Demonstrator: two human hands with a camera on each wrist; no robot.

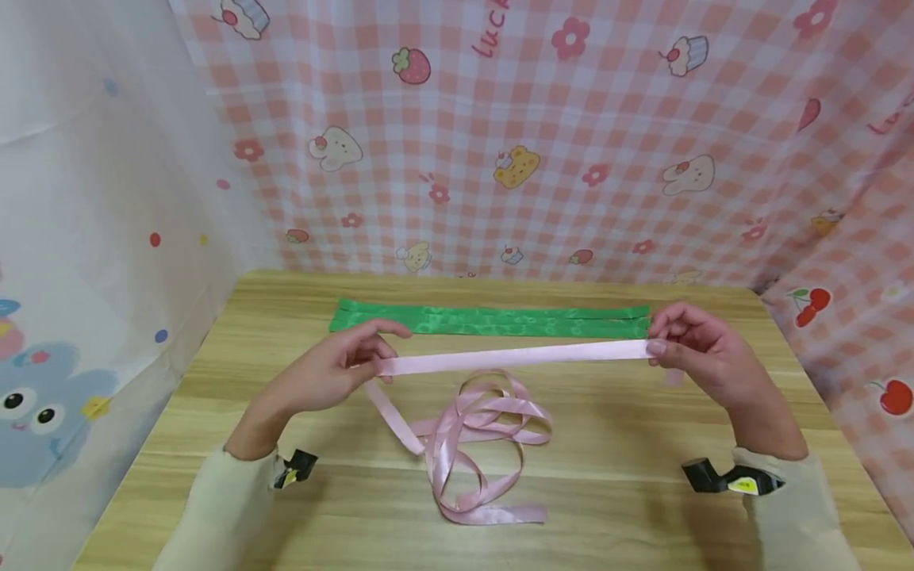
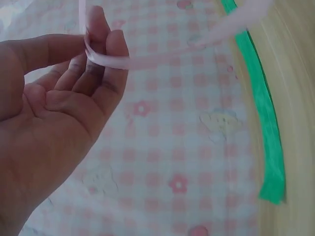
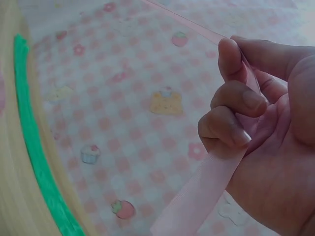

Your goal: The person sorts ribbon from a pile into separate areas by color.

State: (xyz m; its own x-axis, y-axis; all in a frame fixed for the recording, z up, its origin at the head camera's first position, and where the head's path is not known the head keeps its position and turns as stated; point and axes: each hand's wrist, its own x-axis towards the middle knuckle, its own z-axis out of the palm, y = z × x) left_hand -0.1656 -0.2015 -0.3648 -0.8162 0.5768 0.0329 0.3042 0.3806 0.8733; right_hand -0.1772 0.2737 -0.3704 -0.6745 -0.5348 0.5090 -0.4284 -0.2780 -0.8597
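A pink satin ribbon [image 1: 514, 358] is stretched nearly level between two hands above the table. My left hand [image 1: 332, 361] pinches it between thumb and fingers; in the left wrist view the ribbon [image 2: 147, 61] crosses the fingertips. At the other end my right hand [image 1: 707, 349] pinches the ribbon with thumb and index finger. A short tail [image 3: 197, 196] passes through the right palm and hangs below the curled fingers. From the left hand the rest of the ribbon drops into a loose looped heap [image 1: 446, 460] on the table.
Behind the stretched ribbon, green ribbon strips [image 1: 485, 320] lie side by side along the back of the wooden table [image 1: 585, 492]. A pink checked curtain [image 1: 471, 119] hangs past the back edge, and a white curtain [image 1: 128, 159] hangs at the left.
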